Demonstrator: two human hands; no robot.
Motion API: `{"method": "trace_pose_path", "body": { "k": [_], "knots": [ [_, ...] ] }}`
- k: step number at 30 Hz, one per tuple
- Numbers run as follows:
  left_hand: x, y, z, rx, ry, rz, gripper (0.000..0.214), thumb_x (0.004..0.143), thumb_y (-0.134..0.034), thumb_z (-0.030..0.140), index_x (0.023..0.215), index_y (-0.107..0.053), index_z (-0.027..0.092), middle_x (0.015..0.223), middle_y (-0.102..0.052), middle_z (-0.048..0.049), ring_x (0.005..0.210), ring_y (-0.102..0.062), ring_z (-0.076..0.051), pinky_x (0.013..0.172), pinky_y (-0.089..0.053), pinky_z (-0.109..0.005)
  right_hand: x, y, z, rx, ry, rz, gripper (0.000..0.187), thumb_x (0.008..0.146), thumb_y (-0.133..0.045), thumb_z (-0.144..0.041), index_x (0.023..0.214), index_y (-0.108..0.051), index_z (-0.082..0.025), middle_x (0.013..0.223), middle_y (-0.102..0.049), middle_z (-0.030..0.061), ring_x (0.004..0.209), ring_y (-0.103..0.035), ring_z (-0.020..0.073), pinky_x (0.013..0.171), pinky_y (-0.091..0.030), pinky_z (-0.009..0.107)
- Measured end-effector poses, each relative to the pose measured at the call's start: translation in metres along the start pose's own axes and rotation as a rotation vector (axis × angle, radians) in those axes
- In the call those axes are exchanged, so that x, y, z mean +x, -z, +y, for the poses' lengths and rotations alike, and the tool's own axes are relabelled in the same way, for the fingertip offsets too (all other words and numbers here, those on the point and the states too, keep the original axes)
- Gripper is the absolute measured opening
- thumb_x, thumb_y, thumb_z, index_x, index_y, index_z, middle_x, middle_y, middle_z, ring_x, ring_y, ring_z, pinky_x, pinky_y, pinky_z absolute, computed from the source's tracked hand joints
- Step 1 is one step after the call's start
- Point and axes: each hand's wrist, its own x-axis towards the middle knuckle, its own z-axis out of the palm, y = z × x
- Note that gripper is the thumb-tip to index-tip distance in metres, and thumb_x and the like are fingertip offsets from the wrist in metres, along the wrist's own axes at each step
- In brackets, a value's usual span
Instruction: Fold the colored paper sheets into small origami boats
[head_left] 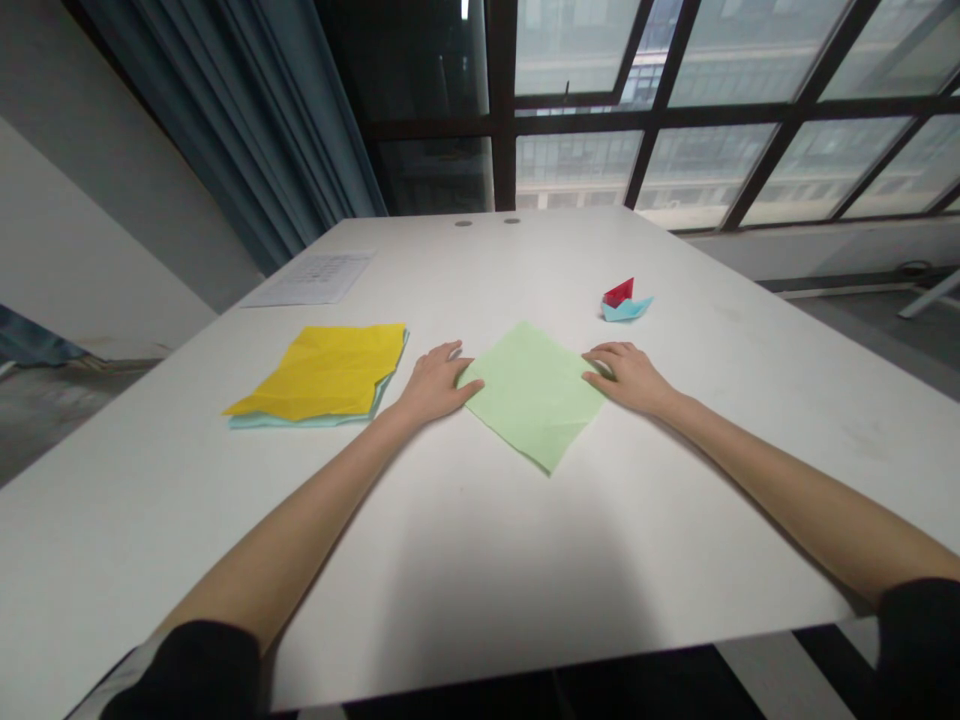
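A light green square sheet of paper (534,393) lies flat on the white table (480,520), turned like a diamond. My left hand (435,382) rests at its left corner, fingers stretched out and touching the paper's edge. At the sheet's right corner lies my right hand (628,376), fingers flat and pressing the paper down. Neither hand holds anything.
A stack of paper sheets, yellow on top (330,370) with pale blue beneath, lies to the left. A small folded paper boat in red and blue (624,300) sits at the back right. A white printed sheet (313,278) lies far left. Windows and a curtain stand behind the table.
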Motion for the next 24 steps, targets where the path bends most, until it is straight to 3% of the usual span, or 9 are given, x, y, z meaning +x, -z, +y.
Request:
{"method": "trace_pose_path", "body": {
  "k": [8, 13, 16, 21, 24],
  "knots": [
    [0.0054, -0.0026, -0.0051, -0.219, 0.006, 0.090, 0.037, 0.075, -0.052, 0.042, 0.101, -0.064, 0.018, 0.115, -0.059, -0.0086, 0.110, -0.051, -0.023, 0.099, -0.036, -0.039, 0.0024, -0.0017, 0.0000, 0.120, -0.029, 0.017, 0.037, 0.081, -0.053, -0.040, 0.108, -0.061, -0.016, 0.107, -0.064, 0.0116, 0.100, -0.057, 0.0280, 0.088, -0.042, 0.044],
    [0.0053, 0.0034, -0.0033, -0.330, 0.022, 0.031, 0.030, 0.074, -0.050, 0.035, 0.091, -0.067, 0.017, 0.086, -0.067, -0.0055, 0.083, -0.058, -0.020, 0.079, -0.044, -0.032, 0.0023, 0.0007, -0.0035, 0.284, -0.100, 0.084, 0.036, 0.076, -0.056, -0.033, 0.110, -0.058, -0.020, 0.093, -0.067, 0.0060, 0.088, -0.061, 0.0227, 0.080, -0.046, 0.037],
    [0.0049, 0.0025, -0.0047, -0.395, 0.051, 0.034, 0.031, 0.073, -0.050, 0.034, 0.091, -0.067, 0.016, 0.083, -0.067, -0.0043, 0.075, -0.057, -0.018, 0.069, -0.043, -0.028, 0.0027, 0.0027, -0.0032, 0.346, -0.125, 0.110, 0.036, 0.075, -0.057, -0.031, 0.110, -0.059, -0.020, 0.087, -0.066, 0.0046, 0.081, -0.061, 0.0197, 0.075, -0.047, 0.033],
    [0.0063, -0.0018, -0.0087, -0.446, 0.094, 0.060, 0.032, 0.073, -0.049, 0.036, 0.087, -0.068, 0.015, 0.077, -0.066, -0.0033, 0.068, -0.056, -0.016, 0.065, -0.042, -0.026, 0.0042, 0.0016, 0.0016, 0.439, -0.196, 0.105, 0.038, 0.075, -0.056, -0.033, 0.108, -0.062, -0.017, 0.082, -0.065, 0.0035, 0.067, -0.059, 0.0160, 0.066, -0.046, 0.030],
    [0.0071, -0.0024, -0.0101, -0.474, 0.105, 0.076, 0.032, 0.073, -0.049, 0.036, 0.086, -0.068, 0.014, 0.078, -0.067, -0.0042, 0.068, -0.057, -0.016, 0.065, -0.042, -0.025, 0.0046, 0.0019, 0.0022, 0.446, -0.199, 0.103, 0.034, 0.075, -0.056, -0.033, 0.104, -0.064, -0.017, 0.082, -0.067, 0.0035, 0.068, -0.060, 0.0169, 0.068, -0.047, 0.031]
  ]
}}
